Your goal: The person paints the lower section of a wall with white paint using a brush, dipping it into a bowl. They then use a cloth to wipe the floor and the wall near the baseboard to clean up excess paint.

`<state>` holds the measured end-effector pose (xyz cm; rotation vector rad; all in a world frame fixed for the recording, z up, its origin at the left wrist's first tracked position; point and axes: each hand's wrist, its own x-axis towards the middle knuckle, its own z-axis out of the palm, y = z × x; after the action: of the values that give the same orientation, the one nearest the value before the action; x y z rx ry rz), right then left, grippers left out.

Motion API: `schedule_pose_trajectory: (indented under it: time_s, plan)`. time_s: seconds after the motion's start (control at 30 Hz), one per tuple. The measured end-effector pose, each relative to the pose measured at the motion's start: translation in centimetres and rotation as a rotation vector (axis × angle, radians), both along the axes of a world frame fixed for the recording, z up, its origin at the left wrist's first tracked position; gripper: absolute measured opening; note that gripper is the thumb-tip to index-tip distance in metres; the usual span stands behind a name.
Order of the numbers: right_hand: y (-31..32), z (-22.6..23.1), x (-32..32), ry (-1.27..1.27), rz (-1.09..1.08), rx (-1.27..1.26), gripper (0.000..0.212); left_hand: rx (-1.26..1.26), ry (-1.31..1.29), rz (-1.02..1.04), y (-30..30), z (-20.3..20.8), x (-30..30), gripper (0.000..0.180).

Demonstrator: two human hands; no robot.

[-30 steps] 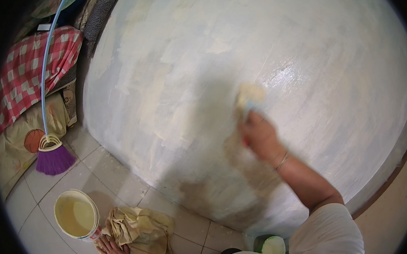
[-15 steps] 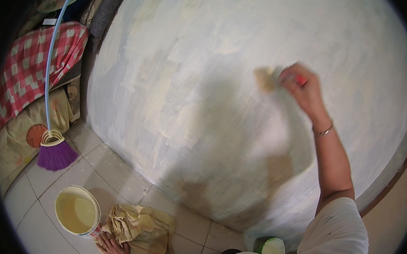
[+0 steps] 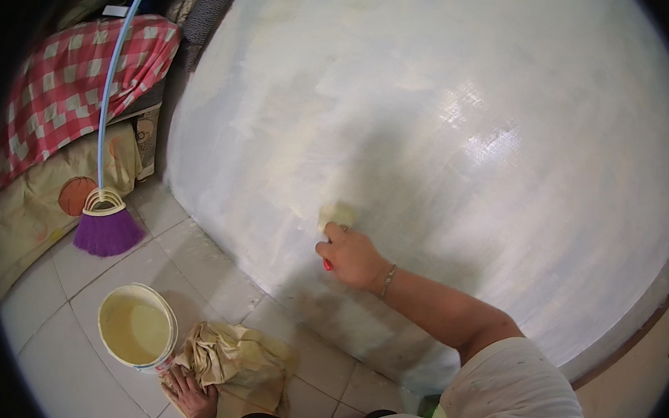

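A paintbrush [image 3: 336, 215] with pale, paint-coated bristles and a red handle is gripped in my right hand [image 3: 355, 258]. Its bristles meet the wall [image 3: 527, 220], which carries streaky whitish and cream paint, wet and shiny in places. Low on the left, my left hand [image 3: 192, 398] lies with its fingers spread at the edge of a crumpled beige cloth [image 3: 232, 352]. Just beyond those fingertips stands a white bucket [image 3: 110, 347] with cream-coloured paint inside.
A broom [image 3: 108, 232] with purple bristles and a light blue pole stands at the left. Behind it are a red-and-white checked cloth [image 3: 85, 82] and a patterned beige cover [image 3: 40, 219]. Grey floor tiles [image 3: 57, 364] run along the wall's foot. A green item [image 3: 429, 406] is partly hidden by my sleeve.
My right hand has swept the paintbrush down and to the left across the wall. The view has shifted slightly. My left hand stays by the bucket.
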<state>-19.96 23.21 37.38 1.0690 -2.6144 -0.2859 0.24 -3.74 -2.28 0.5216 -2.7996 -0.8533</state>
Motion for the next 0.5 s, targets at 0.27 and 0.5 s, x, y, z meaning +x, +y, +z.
schedule_pose_trajectory:
  time_s: [0.27, 0.5]
  plan:
    - [1.5, 12.3, -5.5, -0.055, -0.274, -0.524, 0.011, -0.031, -0.024, 0.000, -0.6, 0.2, 0.2, 0.065]
    - [-3.3, 25.7, -3.4, 0.955, -0.067, -0.136, 0.005, -0.041, 0.014, 0.001, -0.4, -1.2, 0.3, 0.064]
